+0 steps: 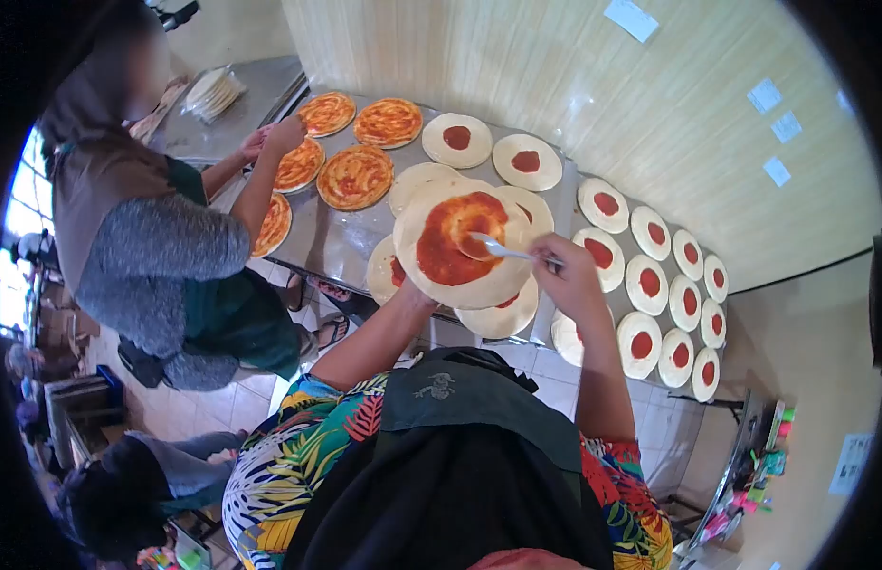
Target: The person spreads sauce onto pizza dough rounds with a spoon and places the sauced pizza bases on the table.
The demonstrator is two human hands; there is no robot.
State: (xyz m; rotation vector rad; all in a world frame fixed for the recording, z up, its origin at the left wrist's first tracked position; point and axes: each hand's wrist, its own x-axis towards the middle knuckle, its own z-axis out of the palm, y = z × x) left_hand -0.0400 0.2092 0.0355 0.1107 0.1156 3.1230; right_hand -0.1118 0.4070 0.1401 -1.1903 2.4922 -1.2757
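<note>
My left hand [415, 298] supports a round pizza base [424, 207] from below, its fingers hidden under the dough. Red sauce [444, 255] covers much of the middle of this base. In my right hand [566, 274], a spoon [498, 248] is gripped by its handle, with its bowl in the sauce. Beneath the held base, other pale bases [498, 321] lie on the metal table [336, 237], partly covered from my view.
Several bases with a sauce dab, one a dough round [647, 285], fill the table on the right. Sauce-covered bases [355, 178] lie to the left, where a co-worker [170, 237] stands with hands over one. A wall [517, 57] runs behind. Bagged dough rounds [213, 93] sit far left.
</note>
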